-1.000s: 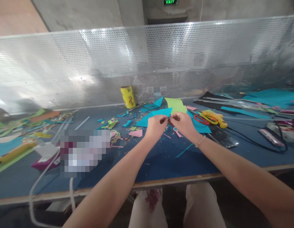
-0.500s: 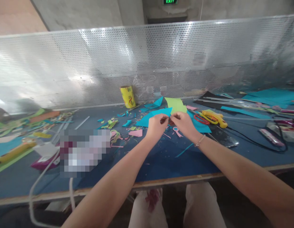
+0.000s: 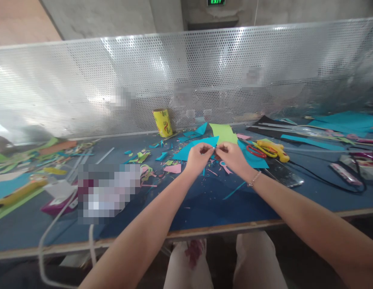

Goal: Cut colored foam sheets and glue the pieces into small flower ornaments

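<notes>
My left hand point(image 3: 197, 159) and my right hand point(image 3: 233, 159) meet over the middle of the table, thumb and fingertips pinched, nearly touching. Whatever lies between the fingertips is too small to make out. Behind my left hand is a pointed blue paper sheet point(image 3: 185, 151), and beyond the right one a light green sheet point(image 3: 224, 133). Close under the right hand sits a pink cut-out with a round head point(image 3: 225, 166). Scissors with red handles point(image 3: 256, 151) rest just right of my right hand.
Paper scraps point(image 3: 173, 168) litter the middle and left. A yellow cardboard roll point(image 3: 162, 123) stands by the perforated metal screen point(image 3: 210, 72). At right are a yellow glue gun point(image 3: 275, 150) with a black cord and a dark glassy slab point(image 3: 287, 176). A white cable point(image 3: 41, 249) hangs off the front left edge.
My hands stay in nearly the same place, still pinched together, with only slight finger movement. Nothing else has visibly moved on the table.
</notes>
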`<state>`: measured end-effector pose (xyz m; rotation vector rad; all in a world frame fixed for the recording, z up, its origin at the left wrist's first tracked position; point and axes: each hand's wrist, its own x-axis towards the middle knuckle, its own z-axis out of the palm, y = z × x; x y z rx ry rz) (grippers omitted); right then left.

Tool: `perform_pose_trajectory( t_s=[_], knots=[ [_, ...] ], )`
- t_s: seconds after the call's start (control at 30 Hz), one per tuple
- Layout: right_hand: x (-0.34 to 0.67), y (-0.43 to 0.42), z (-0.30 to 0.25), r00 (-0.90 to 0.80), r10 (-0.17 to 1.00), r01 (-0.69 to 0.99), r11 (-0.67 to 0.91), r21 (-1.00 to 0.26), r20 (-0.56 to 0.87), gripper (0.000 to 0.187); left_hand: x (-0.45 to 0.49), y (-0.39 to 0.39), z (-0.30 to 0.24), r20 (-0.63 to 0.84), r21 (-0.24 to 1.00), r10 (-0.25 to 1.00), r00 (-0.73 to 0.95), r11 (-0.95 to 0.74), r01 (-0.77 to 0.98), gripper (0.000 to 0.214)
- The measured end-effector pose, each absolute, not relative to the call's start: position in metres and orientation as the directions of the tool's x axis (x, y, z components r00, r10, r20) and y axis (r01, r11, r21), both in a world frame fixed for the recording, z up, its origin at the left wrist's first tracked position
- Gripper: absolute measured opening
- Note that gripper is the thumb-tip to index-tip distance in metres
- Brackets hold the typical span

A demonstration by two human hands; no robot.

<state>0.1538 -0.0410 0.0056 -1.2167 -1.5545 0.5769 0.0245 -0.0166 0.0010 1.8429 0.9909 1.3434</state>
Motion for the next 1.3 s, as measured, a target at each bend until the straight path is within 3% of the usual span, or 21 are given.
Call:
perform_pose_trajectory(
  t_s=[0.47, 0.77, 1.3],
  knots=[
    [0.1542, -0.04, 0.0055, 0.033, 0.9, 0.443, 0.377, -0.814, 0.435, 0.007, 0.0251, -0.0191, 0.004, 0.493, 0.803, 0.837, 0.239, -0.543, 0.245, 0.009],
    [0.1567, -0.0383, 0.0041, -0.044, 0.867, 0.523, 0.443, -0.729, 0.495, 0.011, 0.0225, -0.0172, 0.0047, 0.484, 0.789, 0.838, 0.252, -0.543, 0.288, 0.011],
    [0.1587, -0.0353, -0.0002, -0.083, 0.844, 0.517, 0.491, -0.702, 0.53, 0.012, 0.0225, -0.0202, 0.0065, 0.455, 0.809, 0.861, 0.227, -0.506, 0.301, 0.012]
  ],
)
